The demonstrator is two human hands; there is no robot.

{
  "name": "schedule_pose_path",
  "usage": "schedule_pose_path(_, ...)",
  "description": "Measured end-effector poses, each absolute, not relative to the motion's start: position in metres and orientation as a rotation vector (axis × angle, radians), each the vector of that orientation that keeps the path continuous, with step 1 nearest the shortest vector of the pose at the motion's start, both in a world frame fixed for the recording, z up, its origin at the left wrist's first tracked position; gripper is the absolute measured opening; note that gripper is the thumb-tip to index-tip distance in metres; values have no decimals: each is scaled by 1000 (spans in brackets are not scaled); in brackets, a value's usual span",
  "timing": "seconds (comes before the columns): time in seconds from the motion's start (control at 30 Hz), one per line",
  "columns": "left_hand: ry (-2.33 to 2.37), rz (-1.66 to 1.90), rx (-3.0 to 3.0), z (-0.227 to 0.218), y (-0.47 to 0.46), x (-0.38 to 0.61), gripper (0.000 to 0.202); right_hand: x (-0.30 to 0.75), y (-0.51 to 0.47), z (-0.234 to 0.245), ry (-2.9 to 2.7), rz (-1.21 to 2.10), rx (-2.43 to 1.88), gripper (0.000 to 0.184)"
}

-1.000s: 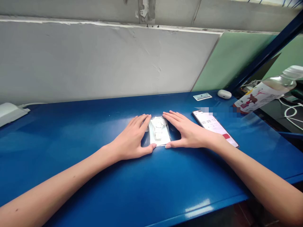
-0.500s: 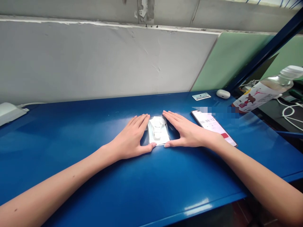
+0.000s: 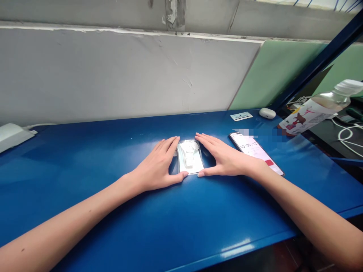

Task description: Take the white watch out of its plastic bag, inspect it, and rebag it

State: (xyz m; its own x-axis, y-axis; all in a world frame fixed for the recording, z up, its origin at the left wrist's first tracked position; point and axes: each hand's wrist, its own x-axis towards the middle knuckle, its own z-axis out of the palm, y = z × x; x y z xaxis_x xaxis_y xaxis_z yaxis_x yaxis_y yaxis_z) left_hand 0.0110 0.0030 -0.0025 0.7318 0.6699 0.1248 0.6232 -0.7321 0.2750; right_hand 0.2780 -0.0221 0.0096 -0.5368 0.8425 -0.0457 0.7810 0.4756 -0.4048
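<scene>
A small clear plastic packet (image 3: 190, 160) with a white item and a pale card inside lies flat on the blue table (image 3: 159, 226). What the white item is, I cannot make out. My left hand (image 3: 160, 164) rests along the packet's left side, fingers stretched forward and thumb at the near left corner. On the other side, my right hand (image 3: 221, 155) lies with straight fingers by the far right corner and its thumb at the near right corner. Both hands frame the packet without gripping it.
Right of my right hand lies a phone (image 3: 256, 153) showing a timer. Behind it are a card (image 3: 241, 116) and a white earbud case (image 3: 267, 113). A drink bottle (image 3: 314, 111) leans at the right. A white device (image 3: 14, 136) with a cable sits far left.
</scene>
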Motion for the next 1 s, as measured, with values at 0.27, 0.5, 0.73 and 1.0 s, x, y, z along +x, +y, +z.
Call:
schedule_pose_path(0.27,989,293,2770,-4,4,10,94,280,-21,6,-2586,533,-1389,116)
schedule_pose_path(0.5,999,312,2721,-4,3,11,90,279,-22,13,-2598,526,-1465,101)
schedule_pose_path(0.73,1002,315,2709,-1,2,11,90,278,-23,10,-2593,463,-1407,100)
schedule_pose_path(1.0,1006,316,2710,-3,3,11,95,277,-22,12,-2601,462,-1384,105)
